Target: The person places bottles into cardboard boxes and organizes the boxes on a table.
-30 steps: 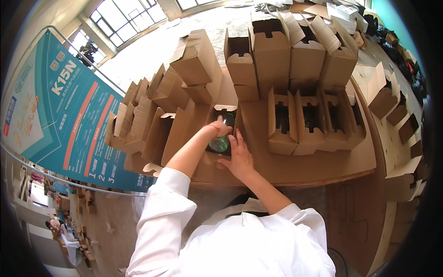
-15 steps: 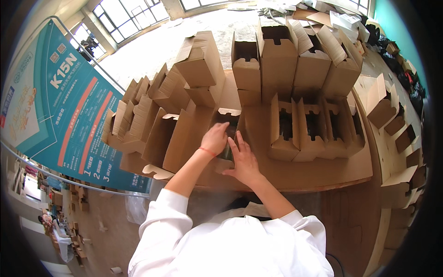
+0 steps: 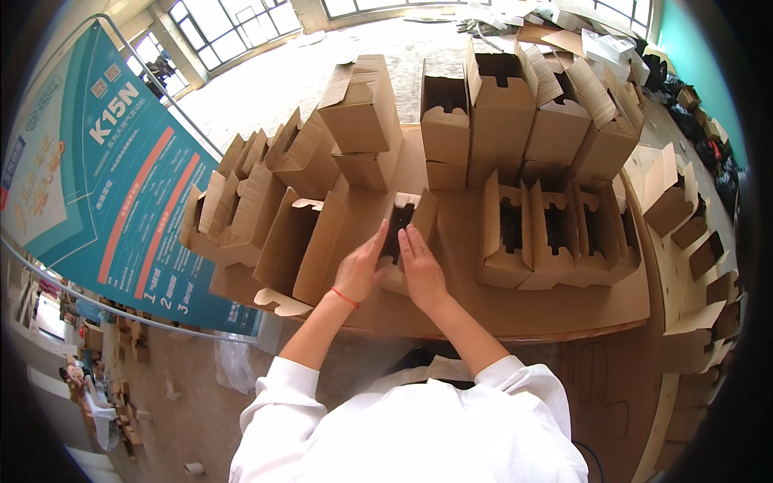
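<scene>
A small brown cardboard box (image 3: 392, 280) stands open-topped on the table in front of me, with something dark inside that I cannot make out. My left hand (image 3: 360, 266) is at its left side, fingers stretched forward and held close together. From the right, my right hand (image 3: 423, 272) lies along the other side with straight fingers, their tips over the near part of the opening. The fingertips of both hands come close together there. A taller open box (image 3: 291, 249) stands to the left of my left hand, its flaps raised.
Several open cartons (image 3: 547, 237) stand in a row on the right, with taller cartons (image 3: 501, 113) behind them. More cartons (image 3: 241, 201) crowd the left side, and a two-high stack (image 3: 360, 121) rises behind. A banner stand (image 3: 137, 185) is at the left, a wooden crate (image 3: 672, 274) at the right.
My left hand has drawn back from over the opening to the box's left side, its fingers straightening. My right hand's fingers have come closer together, and the dark opening shows more.
</scene>
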Tool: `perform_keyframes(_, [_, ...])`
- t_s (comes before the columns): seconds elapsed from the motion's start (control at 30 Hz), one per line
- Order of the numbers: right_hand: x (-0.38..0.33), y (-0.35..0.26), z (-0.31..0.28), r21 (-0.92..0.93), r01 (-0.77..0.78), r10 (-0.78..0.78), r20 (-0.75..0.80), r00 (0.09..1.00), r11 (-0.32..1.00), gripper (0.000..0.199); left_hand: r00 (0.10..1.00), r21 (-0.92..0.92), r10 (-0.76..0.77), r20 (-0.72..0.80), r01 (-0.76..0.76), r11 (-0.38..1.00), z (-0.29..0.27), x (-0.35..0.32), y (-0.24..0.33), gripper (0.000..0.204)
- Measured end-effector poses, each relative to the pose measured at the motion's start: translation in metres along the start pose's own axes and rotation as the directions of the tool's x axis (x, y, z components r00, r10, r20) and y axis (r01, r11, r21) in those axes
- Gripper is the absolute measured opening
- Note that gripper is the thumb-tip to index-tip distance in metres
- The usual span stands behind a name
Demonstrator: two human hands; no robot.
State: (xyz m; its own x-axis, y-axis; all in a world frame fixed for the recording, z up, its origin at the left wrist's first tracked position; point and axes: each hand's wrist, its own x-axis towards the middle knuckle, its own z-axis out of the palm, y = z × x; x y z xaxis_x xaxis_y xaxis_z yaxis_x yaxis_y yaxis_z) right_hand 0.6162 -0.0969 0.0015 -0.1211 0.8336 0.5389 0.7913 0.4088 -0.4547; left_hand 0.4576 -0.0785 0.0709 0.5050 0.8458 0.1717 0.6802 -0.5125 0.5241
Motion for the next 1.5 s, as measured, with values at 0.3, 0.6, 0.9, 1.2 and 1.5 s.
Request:
perform_keyframes(0.3, [-0.002,-0.001,-0.017,0.012,0.002,-0.005,0.303,0.953,1.000,0.071,0.979,-0.636,-0.202,-0.030,0.138,0.760,0.060,-0.008,-0.086,0.069])
perform_keyframes(0.6, [-0.014,0.005,-0.020,-0.159,-0.101,0.124,0.143,0.982,0.982,0.068,0.790,-0.808,-0.243,0.563,0.588,0.037,0.070,0.018,-0.045,0.058])
perform_keyframes(0.9, [-0.033,0.074,-0.036,-0.327,-0.168,0.217,0.119,0.969,0.930,0.070,0.785,-0.810,-0.329,0.524,0.579,0.091,0.117,0.071,0.032,0.060])
perform_keyframes(1.2, [-0.028,0.064,-0.061,-0.319,-0.087,0.185,0.290,0.939,0.944,0.071,0.837,-0.521,-0.379,-0.395,0.135,0.843,0.069,-0.012,0.065,0.048])
perform_keyframes(1.5, [-0.020,0.046,-0.060,-0.301,-0.115,0.192,0.242,0.951,0.947,0.074,0.668,0.035,-0.395,-0.631,0.533,0.845,-0.046,-0.115,-0.009,0.026])
